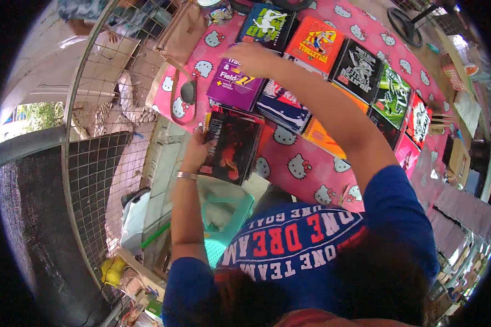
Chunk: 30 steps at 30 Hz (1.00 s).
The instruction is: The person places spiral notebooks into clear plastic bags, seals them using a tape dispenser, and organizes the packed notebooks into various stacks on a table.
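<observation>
Hands [198, 148] by glossy, spiral-bound notebooks [233, 150]

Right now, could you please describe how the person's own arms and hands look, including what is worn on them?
The left hand and the right hand are ungloved. Short navy-blue T-shirt sleeves leave the forearms bare. A narrow silvery band circles the left wrist; I see none on the right one. Finer details are too blurred to tell.

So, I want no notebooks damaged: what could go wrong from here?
The dark notebook at the left hand seems to overhang the edge of the pink-covered table, so it might fall. The right arm, stretched across the other notebooks, could knock some askew if lowered.
</observation>
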Each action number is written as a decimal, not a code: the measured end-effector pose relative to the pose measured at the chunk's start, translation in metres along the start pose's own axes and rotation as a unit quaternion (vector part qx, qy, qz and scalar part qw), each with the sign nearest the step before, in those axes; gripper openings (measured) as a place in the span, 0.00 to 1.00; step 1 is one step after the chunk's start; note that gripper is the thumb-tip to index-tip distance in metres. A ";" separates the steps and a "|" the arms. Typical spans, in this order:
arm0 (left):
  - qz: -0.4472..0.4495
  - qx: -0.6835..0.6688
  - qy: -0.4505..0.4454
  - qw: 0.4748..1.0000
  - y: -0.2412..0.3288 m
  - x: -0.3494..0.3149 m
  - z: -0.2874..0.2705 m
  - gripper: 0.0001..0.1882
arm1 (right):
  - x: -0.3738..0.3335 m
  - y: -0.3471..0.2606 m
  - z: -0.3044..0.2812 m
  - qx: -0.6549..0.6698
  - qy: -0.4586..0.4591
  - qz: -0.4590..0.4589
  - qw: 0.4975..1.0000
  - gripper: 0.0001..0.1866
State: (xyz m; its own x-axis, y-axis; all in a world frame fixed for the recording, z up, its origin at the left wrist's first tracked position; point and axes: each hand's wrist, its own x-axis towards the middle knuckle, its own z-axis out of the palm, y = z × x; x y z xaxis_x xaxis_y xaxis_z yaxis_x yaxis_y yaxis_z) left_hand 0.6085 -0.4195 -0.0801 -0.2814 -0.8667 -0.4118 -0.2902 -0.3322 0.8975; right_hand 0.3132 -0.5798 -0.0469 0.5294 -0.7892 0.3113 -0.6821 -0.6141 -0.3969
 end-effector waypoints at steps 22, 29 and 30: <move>-0.113 -0.073 0.012 0.991 0.109 0.174 0.179 0.30 | -0.227 0.031 -0.045 0.116 0.298 0.459 0.829 0.33; 0.038 0.300 0.069 0.951 0.126 0.148 0.181 0.28 | -0.204 -0.024 -0.018 0.043 0.066 0.582 0.810 0.46; 0.033 0.202 -0.010 0.979 0.108 0.157 0.170 0.24 | -0.200 -0.027 -0.016 0.053 0.077 0.553 0.828 0.47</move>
State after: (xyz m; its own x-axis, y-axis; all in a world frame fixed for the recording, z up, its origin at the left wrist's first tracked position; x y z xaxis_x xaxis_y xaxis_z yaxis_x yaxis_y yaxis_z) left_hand 0.3776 -0.5288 -0.0747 -0.3283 -0.8726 -0.3616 -0.6073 -0.0983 0.7884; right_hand 0.2174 -0.4055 -0.0849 -0.4655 -0.8645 -0.1899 -0.6545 0.4806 -0.5836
